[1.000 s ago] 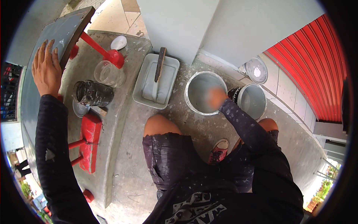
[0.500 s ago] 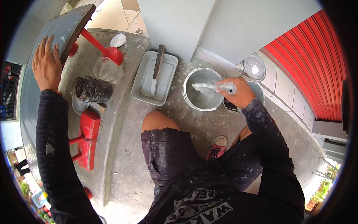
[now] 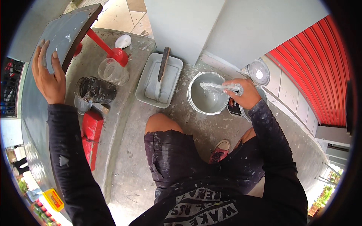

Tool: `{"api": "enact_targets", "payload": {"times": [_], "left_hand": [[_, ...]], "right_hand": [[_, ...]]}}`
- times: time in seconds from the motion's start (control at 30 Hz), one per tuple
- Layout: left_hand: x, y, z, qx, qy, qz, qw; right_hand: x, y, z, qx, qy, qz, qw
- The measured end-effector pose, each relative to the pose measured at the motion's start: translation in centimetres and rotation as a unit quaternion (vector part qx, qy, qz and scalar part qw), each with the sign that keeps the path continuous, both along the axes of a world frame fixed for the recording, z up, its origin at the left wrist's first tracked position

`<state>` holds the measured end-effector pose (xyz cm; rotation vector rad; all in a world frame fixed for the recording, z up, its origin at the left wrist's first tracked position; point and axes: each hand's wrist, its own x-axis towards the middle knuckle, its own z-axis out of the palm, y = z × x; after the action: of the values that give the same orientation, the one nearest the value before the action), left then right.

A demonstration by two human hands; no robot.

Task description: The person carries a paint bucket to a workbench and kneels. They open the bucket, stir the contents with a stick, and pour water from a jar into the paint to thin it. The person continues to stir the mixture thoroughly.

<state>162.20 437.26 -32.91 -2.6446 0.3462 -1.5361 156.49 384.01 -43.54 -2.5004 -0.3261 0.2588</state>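
Observation:
My right hand (image 3: 243, 93) grips a paintbrush-like tool (image 3: 215, 87) thickly coated in light grey paint, its exact kind hidden by the coating. The tool reaches over a round bucket (image 3: 207, 110) with grey paint inside. My left hand (image 3: 49, 75) is open, fingers spread, over the grey tabletop (image 3: 60, 32) at the far left; whether it touches cannot be made out. Between my hands lies a grey tray (image 3: 141, 92), a dark-handled putty knife (image 3: 162, 69) resting across it with its blade in the tray.
Left of the tray stand a dark paint-smeared jar (image 3: 96, 90), a clear plastic tub (image 3: 113, 71) and a white lid (image 3: 123, 41). Red table supports (image 3: 91, 137) rise nearby. Another bucket (image 3: 260, 94) sits behind my right hand, near a round lid (image 3: 258, 71). A concrete step edge (image 3: 117, 147) runs leftward of my legs.
My left hand has shifted slightly right and nearer, its fingers tilting up. My right hand has changed the tool's angle a little over the bucket. The view has shifted slightly.

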Motion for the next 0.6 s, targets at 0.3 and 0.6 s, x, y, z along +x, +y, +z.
{"api": "enact_targets", "payload": {"times": [0.3, 0.6], "left_hand": [[-9.4, -8.6, -10.3, -0.296, 0.329, 0.040, 0.896], [-5.1, -5.0, -16.8, -0.223, 0.341, 0.076, 0.910]], "right_hand": [[2.5, 2.9, -13.0, -0.149, -0.034, 0.077, 0.985], [0.4, 4.6, -14.4, -0.103, 0.062, 0.128, 0.985]]}}
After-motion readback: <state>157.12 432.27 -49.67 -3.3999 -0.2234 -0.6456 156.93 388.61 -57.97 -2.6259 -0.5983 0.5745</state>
